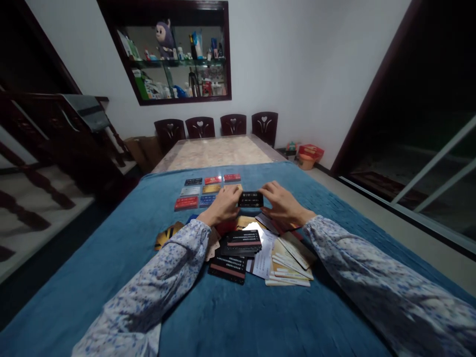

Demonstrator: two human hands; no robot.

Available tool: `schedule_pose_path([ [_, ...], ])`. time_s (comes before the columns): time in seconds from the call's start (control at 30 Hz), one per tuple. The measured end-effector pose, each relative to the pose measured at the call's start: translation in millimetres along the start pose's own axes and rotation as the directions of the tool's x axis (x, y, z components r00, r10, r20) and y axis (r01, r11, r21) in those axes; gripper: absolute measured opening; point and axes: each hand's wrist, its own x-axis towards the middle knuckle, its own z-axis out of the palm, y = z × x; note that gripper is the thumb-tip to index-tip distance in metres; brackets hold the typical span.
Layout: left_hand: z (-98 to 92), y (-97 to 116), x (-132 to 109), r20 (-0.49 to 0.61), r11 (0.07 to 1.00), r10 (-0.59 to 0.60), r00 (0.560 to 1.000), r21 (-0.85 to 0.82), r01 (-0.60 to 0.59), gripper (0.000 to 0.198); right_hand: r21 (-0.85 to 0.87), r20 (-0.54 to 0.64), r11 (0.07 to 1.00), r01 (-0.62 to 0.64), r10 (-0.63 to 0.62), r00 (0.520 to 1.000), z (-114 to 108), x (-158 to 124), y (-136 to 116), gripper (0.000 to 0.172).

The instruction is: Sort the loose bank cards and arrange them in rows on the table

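Note:
A black card (250,199) with white print is held at its two ends between both hands, just above the blue cloth (111,258). My left hand (224,204) pinches its left end and my right hand (281,203) pinches its right end. Beyond the hands, several cards lie in tidy rows (203,191), red, blue, black and gold. Under my forearms sits a loose heap of cards (256,253), black ones with a red stripe on the left and cream ones fanned on the right.
The blue cloth covers the near table; a bare marble table top (217,151) continues behind it with several dark chairs (201,127). A wall niche with bottles and a plush toy (165,39) is above. A staircase stands left, a glass door right.

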Motion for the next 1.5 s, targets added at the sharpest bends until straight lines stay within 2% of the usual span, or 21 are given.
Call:
schedule_pose_path([
  [0.4,-11.5,-54,-28,-0.002,0.995,-0.081,0.997,-0.061,0.081,0.048,0.111,0.114,0.994,0.013,-0.026,0.993,21,64,-17,0.047],
  [0.57,-16.0,-71,-35,0.017,0.990,-0.137,0.990,-0.022,0.137,0.055,0.111,0.177,0.993,0.040,-0.059,0.982,27,92,-24,0.044],
  [0.73,-19.4,-90,-40,0.043,0.975,-0.218,0.975,0.053,0.215,0.043,0.118,0.205,0.992,0.051,-0.075,0.976,33,117,-32,0.041],
  [0.87,-23.6,-104,-44,0.056,0.966,-0.255,0.965,0.062,0.252,0.046,0.111,0.227,0.992,0.056,-0.080,0.971,36,138,-40,0.037],
  [1.13,-29.1,-140,-47,0.049,0.952,-0.304,0.951,0.050,0.302,0.047,0.083,0.297,0.996,0.037,-0.061,0.953,46,177,-50,0.033],
  [1.3,-30.0,-160,-45,0.082,0.939,-0.339,0.937,0.089,0.332,0.044,0.083,0.333,0.995,0.048,-0.074,0.940,56,198,-51,0.033],
  [1.5,-29.4,-181,-39,0.088,0.934,-0.356,0.930,0.058,0.352,0.042,0.075,0.351,0.997,0.035,-0.060,0.934,72,221,-51,0.032],
])
